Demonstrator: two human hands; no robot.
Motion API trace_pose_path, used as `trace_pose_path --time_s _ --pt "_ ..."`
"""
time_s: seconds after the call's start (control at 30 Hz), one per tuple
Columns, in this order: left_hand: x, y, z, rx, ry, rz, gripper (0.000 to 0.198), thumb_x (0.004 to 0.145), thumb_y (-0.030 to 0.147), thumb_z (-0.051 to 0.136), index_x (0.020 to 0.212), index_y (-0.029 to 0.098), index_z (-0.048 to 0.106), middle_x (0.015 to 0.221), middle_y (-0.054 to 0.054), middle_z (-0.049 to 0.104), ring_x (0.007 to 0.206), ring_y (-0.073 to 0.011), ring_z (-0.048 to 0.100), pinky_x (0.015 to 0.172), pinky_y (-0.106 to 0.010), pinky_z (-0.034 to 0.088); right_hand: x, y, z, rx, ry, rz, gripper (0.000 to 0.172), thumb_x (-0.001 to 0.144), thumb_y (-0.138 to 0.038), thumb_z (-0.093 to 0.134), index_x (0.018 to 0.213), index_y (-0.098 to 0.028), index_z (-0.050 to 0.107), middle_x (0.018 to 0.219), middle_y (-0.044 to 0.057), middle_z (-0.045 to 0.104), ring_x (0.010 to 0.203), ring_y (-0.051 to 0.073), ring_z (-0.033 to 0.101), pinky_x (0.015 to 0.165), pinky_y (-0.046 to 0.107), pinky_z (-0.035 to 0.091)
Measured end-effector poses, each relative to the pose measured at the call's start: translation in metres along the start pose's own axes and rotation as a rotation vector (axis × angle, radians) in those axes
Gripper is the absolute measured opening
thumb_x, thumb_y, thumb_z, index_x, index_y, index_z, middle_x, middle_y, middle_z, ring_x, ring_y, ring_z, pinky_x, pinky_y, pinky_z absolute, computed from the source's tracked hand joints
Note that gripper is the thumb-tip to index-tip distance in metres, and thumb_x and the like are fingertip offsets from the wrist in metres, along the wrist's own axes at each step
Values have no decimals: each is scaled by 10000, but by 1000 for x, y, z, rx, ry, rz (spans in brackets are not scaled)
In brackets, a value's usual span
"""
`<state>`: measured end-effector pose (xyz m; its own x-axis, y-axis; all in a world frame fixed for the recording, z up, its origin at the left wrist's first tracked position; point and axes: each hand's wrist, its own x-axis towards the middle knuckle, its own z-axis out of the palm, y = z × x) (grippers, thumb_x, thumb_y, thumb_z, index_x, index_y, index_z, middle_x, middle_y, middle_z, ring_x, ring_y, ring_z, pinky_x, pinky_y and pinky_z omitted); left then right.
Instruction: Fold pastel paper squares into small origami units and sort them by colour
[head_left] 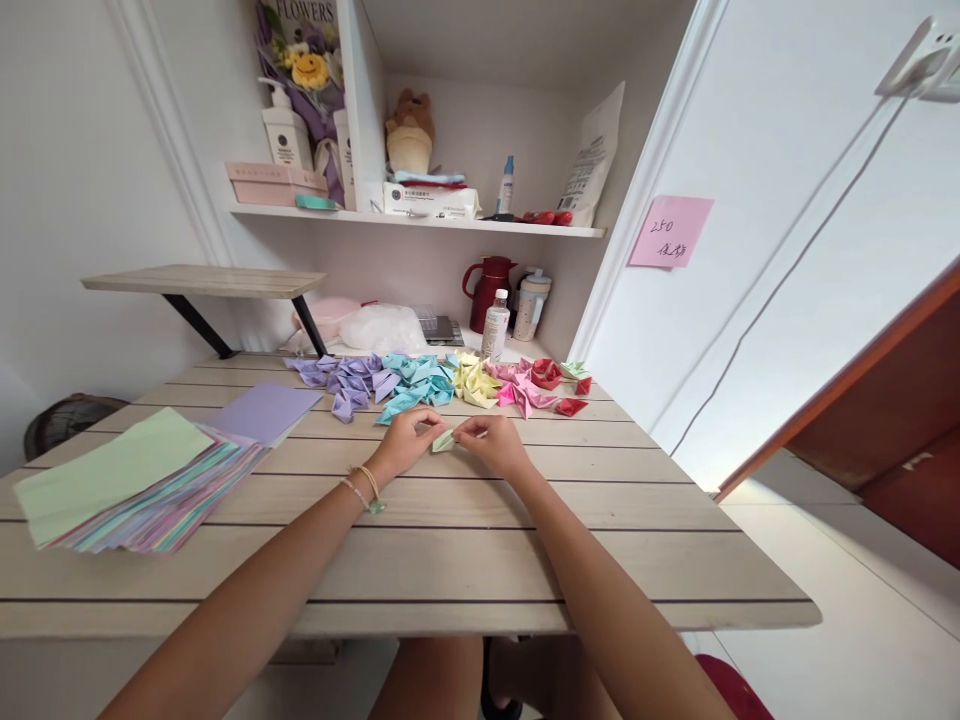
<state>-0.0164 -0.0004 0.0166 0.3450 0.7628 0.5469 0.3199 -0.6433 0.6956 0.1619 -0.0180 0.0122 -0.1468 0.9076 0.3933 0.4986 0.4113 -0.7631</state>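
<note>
Between my two hands is a small piece of folded light green paper [442,441], pinched just over the tabletop. My left hand [409,438], with bracelets at the wrist, closes its fingertips on the paper's left side. The fingers of my right hand [492,443] grip its right side. Right behind my hands lie folded paper pieces in colour groups: purple [352,380], blue [420,381], yellow [474,380], pink [521,388] and red [546,374]. One light green folded piece [575,370] lies at the far right end.
A fanned stack of coloured paper sheets [150,490] lies at the left, with purple sheets [264,412] behind it. A bottle [495,326], a red jug [490,290] and a tumbler [531,305] stand at the back. A small raised shelf [202,281] stands back left.
</note>
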Motion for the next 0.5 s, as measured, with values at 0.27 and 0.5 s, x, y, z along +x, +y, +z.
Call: trace_pose_path --time_s 0.27,0.5 --pt "-3 0 3 39 -100 45 173 780 300 555 825 188 680 845 -60 674 831 -194 595 788 -325 448 1 -2 2 -172 53 -93 102 664 -193 595 700 -192 690 740 26 698 622 145 616 605 234 459" --pt "-3 -6 6 1 -96 -28 202 809 308 500 811 149 624 812 -49 654 796 -171 590 727 -279 458 -2 -5 0 -151 3 -6 114 656 -221 591 696 -193 694 672 8 697 635 146 622 579 210 443"
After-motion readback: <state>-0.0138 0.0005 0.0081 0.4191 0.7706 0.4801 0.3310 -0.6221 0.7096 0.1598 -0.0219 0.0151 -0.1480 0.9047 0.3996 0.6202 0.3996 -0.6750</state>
